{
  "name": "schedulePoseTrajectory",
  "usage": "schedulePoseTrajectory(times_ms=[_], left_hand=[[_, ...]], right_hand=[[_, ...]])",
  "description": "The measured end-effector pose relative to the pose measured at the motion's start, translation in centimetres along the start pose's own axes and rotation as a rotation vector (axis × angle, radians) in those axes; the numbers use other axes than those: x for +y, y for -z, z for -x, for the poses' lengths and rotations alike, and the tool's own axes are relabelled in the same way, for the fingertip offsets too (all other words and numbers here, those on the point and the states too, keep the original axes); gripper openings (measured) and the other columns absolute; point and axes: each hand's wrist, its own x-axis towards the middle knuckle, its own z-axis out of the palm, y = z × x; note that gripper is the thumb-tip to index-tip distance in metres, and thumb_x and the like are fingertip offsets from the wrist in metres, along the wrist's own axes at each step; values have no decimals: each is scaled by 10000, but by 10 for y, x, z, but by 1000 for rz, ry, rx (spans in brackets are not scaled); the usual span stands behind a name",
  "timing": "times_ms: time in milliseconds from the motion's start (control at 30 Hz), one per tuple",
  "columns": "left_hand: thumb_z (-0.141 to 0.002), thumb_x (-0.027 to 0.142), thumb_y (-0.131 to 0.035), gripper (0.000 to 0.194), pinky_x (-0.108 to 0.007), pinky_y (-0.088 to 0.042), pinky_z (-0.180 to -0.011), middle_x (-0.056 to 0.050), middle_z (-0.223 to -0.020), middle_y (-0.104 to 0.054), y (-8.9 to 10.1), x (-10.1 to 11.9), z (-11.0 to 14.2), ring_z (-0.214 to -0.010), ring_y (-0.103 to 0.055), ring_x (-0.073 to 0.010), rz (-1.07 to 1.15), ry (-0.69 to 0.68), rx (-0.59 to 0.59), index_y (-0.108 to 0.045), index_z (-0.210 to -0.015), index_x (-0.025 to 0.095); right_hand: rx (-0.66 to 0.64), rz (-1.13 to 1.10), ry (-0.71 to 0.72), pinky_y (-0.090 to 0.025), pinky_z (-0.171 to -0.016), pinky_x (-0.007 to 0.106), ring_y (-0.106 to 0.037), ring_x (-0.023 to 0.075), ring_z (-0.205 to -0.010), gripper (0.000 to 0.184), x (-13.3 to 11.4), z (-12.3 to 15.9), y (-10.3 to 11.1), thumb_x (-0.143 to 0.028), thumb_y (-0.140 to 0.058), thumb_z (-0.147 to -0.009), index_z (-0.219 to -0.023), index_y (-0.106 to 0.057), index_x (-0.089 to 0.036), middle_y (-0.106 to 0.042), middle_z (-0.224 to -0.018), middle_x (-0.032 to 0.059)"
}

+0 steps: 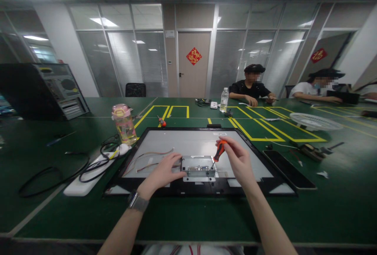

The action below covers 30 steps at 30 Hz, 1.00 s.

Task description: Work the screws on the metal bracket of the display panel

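Note:
A flat monitor panel (160,139) with a black frame lies back side up on the table before me. On its lower middle sits a metal bracket (198,174) with a row of connector ports. My left hand (166,170) grips the bracket's left edge, thumb in front and fingers behind. In my right hand (238,157) is a screwdriver (218,151) with an orange and black handle. It is held tilted, its tip down at the bracket's right end; whether the tip sits in a screw is too small to tell. Thin wires (154,153) trail left from the bracket.
Left of the panel are a white power strip (88,180) with black cables and a pink-lidded bottle (123,123). A red screwdriver (161,121) lies behind it. A black phone-like slab (290,168) is at right. Two people (250,86) sit across the green table (188,219).

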Motion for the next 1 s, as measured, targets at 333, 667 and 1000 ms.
schedulePoseTrajectory(times_ms=[333, 667, 1000], left_hand=[[-796, 449, -666, 583, -440, -330, -1119, -117, -1426, -477, -1, -2, 0, -1326, -429, -313, 31, -8, 12, -534, -1306, 196], [-797, 477, -656, 598, -440, -331, -1116, -108, -1428, -478, -1, -4, 0, -1330, -425, -316, 25, -11, 6, -526, -1315, 208], [-799, 465, -654, 579, -449, -321, -1123, -111, -1419, -486, -4, -5, -2, -1323, -433, -304, 19, -20, 15, -534, -1304, 207]], right_hand=[[-9, 27, -9, -539, -759, 353, -656, 209, -834, 180, -1, 0, -1, -400, -677, -822, -927, -727, -262, -667, -893, 35], [-52, 24, -7, -538, -870, 435, -697, 226, -906, 305, 0, 2, -4, -366, -563, -908, -1184, -646, -269, -715, -1045, 69], [-5, 57, 35, -516, -843, 401, -652, 219, -905, 248, 0, 1, -4, -363, -568, -900, -1081, -706, -266, -682, -1035, 70]])
